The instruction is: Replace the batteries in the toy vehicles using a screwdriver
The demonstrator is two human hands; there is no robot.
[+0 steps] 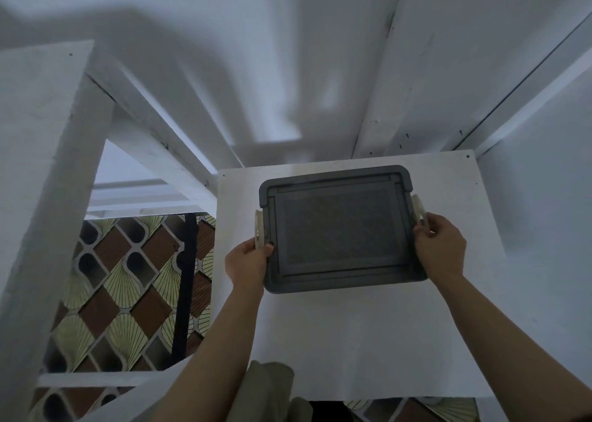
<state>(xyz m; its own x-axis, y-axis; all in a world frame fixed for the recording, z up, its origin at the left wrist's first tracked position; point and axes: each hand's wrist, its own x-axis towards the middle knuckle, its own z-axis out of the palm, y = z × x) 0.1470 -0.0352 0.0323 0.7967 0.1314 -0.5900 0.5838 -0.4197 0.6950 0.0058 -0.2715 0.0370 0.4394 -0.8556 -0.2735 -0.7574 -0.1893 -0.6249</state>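
Observation:
A closed storage box with a dark grey lid (pixel 339 229) sits on a white table (pixel 368 341), toward its far side. Pale latch handles stick out at both short ends. My left hand (pixel 248 261) grips the left latch handle (pixel 259 229) and the lid's edge. My right hand (pixel 440 248) pinches the right latch handle (pixel 419 212). No toy vehicle, battery or screwdriver is visible; the box's contents are hidden by the lid.
White walls (pixel 288 69) close in behind and to the right of the table. A white wooden frame (pixel 64 165) stands at the left, over a patterned tile floor (pixel 128 293). A black pole (pixel 185 280) rises beside the table's left edge.

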